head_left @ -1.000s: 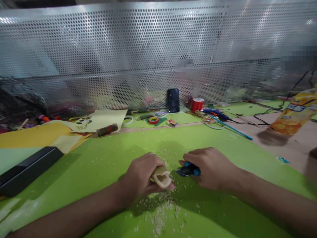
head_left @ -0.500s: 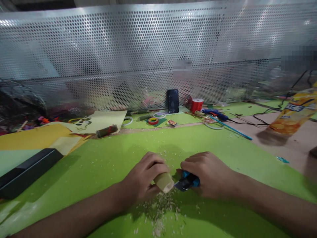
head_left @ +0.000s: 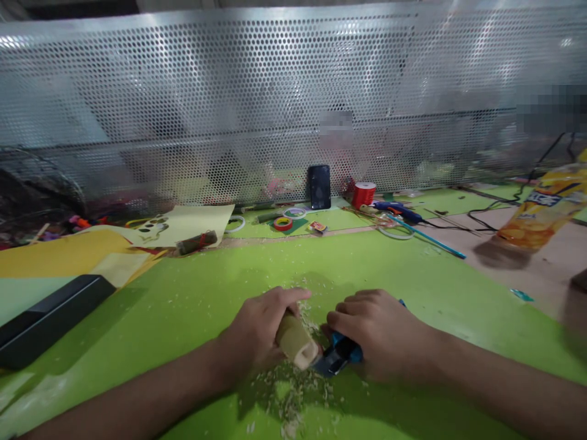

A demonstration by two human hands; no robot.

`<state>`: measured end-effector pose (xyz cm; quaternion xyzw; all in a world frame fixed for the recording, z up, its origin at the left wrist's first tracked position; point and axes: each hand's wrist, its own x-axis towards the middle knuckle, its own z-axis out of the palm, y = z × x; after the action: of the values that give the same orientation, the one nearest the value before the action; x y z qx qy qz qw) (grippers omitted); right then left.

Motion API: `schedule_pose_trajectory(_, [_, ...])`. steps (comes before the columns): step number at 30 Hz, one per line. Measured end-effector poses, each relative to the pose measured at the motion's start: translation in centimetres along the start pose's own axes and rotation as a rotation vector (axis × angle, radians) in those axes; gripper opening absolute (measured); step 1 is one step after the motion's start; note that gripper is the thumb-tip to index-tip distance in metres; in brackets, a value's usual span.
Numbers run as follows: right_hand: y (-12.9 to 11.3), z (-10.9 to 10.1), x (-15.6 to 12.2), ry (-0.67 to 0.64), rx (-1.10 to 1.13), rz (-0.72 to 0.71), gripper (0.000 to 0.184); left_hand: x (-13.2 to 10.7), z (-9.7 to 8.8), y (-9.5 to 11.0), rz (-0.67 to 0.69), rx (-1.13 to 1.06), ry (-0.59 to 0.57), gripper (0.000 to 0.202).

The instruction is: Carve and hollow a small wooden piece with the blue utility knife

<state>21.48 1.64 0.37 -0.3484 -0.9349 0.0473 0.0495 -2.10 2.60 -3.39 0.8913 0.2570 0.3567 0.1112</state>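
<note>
My left hand (head_left: 259, 327) is closed round a short pale bamboo tube (head_left: 297, 344), its hollow end pointing toward me and to the right. My right hand (head_left: 378, 333) grips a blue-handled utility knife (head_left: 337, 357), whose dark blade end sits against the tube's open end. Both hands rest low over a bright green sheet (head_left: 206, 287). Pale shavings (head_left: 293, 391) lie scattered on the sheet under and in front of the tube.
A perforated metal screen (head_left: 229, 104) closes off the back. Along it lie a black phone (head_left: 320, 186), a red spool (head_left: 364, 194), tape rolls (head_left: 283, 223), a blue glue gun (head_left: 398, 211). A black bar (head_left: 50, 318) lies left, an orange bottle (head_left: 539, 211) right.
Both hands have slid toward me along the green sheet. The knife has moved from beside the tube to against its open end. More shavings lie below.
</note>
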Motion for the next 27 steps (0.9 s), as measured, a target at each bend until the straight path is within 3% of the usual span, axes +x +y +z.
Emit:
schedule_pose_trajectory(5, [-0.38,-0.24,-0.06,0.012,-0.036,-0.004,0.016,0.59,-0.41,0.58,0.083,0.116,-0.014,0.036])
schedule_pose_trajectory(8, [-0.37,-0.49,-0.12,-0.018,-0.044,0.006,0.02,0.84,-0.77,0.97,0.079,0.102,-0.028,0.016])
schedule_pose_trajectory(12, [-0.31,-0.44,-0.13,-0.046,-0.017,0.018,0.025,0.88,-0.6,0.94,0.09,0.06,-0.04,0.006])
schedule_pose_trajectory(18, [-0.28,-0.13,-0.09,-0.047,0.004,0.03,0.028,0.69,0.15,0.45,0.117,0.036,-0.047,0.011])
schedule_pose_trajectory(27, [-0.3,-0.48,-0.17,-0.044,0.033,0.026,0.024,0.66,-0.21,0.59,0.17,0.023,-0.086,0.014])
